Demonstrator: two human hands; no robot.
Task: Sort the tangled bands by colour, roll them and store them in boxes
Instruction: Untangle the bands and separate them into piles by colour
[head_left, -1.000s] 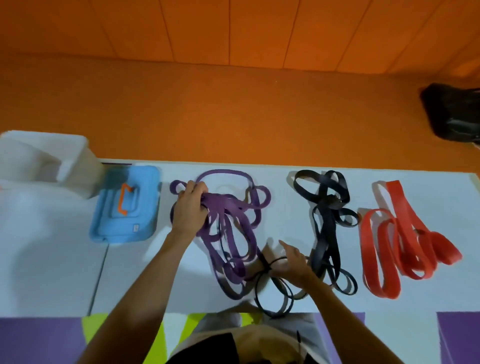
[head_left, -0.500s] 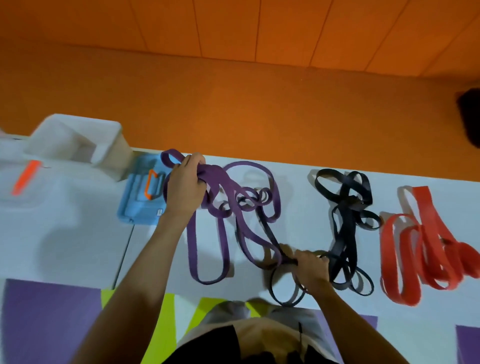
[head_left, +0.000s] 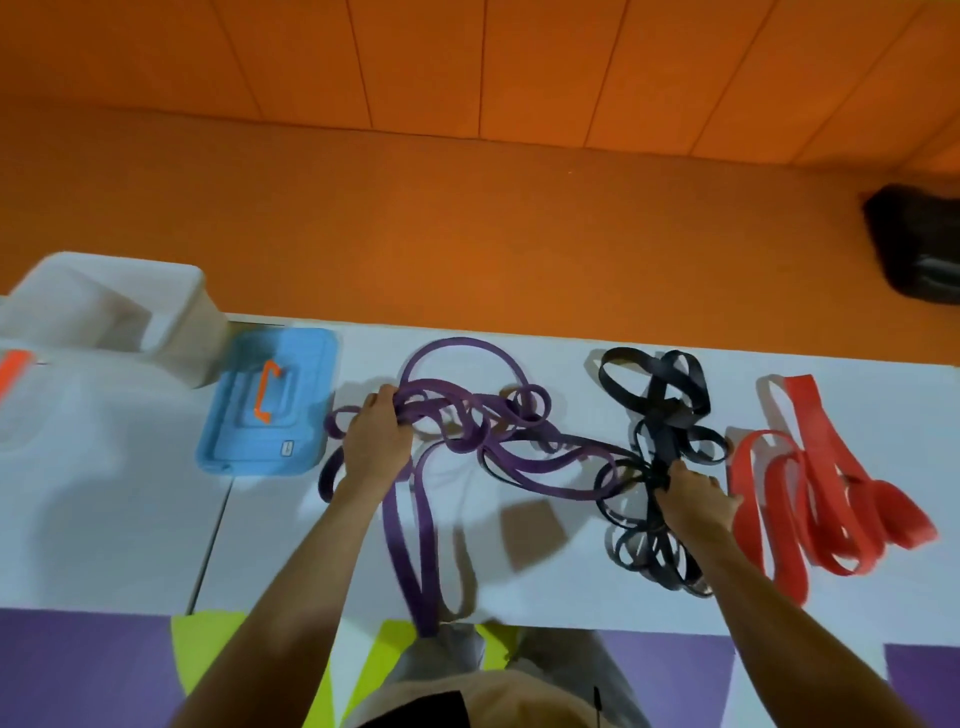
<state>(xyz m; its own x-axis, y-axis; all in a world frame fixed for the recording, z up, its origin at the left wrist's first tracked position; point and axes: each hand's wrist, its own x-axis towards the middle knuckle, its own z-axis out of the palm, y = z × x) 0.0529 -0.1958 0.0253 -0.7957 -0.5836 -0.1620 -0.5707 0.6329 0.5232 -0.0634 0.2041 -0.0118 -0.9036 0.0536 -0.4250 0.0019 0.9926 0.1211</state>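
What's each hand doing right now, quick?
Left hand: fingers curled round the purple bands.
Right hand: fingers gripping the black bands.

Tangled purple bands (head_left: 483, 444), black bands (head_left: 667, 436), red bands (head_left: 815, 426)

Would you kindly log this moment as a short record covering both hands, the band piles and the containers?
left hand: grips purple bands
right hand: grips black bands
tangle: one purple loop reaches the black pile
red bands: lie apart, far right, untouched
blue lid: flat on table, left of purple
clear box: far left
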